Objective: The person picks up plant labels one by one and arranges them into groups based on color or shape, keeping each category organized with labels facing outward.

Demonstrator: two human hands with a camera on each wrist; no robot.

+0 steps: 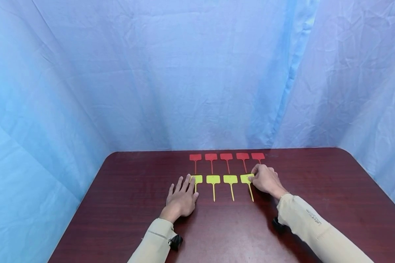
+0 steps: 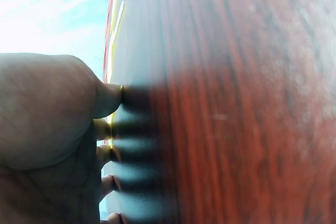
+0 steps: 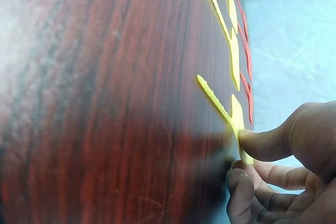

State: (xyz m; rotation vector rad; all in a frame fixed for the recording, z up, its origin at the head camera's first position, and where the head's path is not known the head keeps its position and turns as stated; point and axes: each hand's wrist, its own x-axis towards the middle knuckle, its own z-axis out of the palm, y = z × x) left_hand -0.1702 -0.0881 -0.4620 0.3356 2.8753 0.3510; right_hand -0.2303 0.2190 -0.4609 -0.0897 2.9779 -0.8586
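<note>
Several flat yellow plastic tags, each with a rectangular head and a thin pointed stem, lie in a row across the table. My right hand (image 1: 266, 179) pinches the head of the rightmost yellow tag (image 1: 246, 178) between thumb and fingers. The right wrist view shows the thumb on that tag (image 3: 237, 121), whose stem has notched edges. At the row's other end, my left hand (image 1: 183, 199) is spread palm down with straight fingers, its fingertips at the leftmost yellow tag (image 1: 198, 179). Two more yellow tags, one left (image 1: 213, 179) and one right (image 1: 230, 179), lie between the hands.
Behind the yellow row runs a row of several similar red tags (image 1: 226, 156), near the far edge of the dark wood table (image 1: 145, 164). The rightmost red tag (image 1: 258, 156) has its stem partly hidden by my right hand. Blue cloth (image 1: 197, 80) hangs around the table.
</note>
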